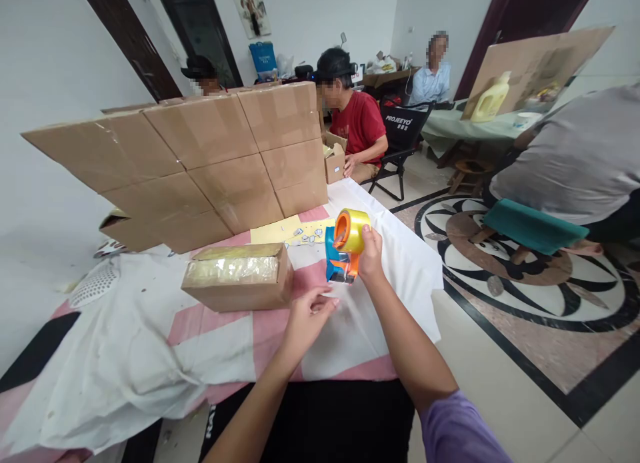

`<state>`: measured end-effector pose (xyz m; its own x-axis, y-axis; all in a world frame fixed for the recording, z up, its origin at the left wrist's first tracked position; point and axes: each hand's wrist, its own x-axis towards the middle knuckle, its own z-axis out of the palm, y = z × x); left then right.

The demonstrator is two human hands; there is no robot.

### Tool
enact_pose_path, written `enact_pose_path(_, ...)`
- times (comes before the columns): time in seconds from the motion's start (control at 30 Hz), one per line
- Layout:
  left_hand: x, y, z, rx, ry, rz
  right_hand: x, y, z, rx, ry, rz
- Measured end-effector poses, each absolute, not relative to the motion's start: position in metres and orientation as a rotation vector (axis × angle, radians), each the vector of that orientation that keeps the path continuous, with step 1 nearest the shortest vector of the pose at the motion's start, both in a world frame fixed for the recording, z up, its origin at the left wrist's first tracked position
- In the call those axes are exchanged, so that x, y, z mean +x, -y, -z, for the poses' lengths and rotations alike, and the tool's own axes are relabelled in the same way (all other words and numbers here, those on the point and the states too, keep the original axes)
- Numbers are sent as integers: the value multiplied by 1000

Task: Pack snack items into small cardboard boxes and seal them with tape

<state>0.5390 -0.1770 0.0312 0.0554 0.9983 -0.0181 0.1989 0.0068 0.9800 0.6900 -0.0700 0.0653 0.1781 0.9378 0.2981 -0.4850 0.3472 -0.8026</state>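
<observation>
shiny tape [233, 270] already tops the box [237, 297]; far sides hidden. right hand [371, 253] grips the tape dispenser [356, 231] — left hand [309, 318] curls, whether pinching tape i cannot tell.

"PROJEEYO" in white on black folding chair [403, 134]; characters beneath too small. Print on blue bag [263, 58] unreadable.

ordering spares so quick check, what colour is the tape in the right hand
The tape is yellow, best seen in the head view.
</observation>
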Motion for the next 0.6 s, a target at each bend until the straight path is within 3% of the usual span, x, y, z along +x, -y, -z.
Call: enact_pose_path(0.6, 551, 198, -8, 1358, -1305, -1072, 687, 66, -59, -654, 812, -1118)
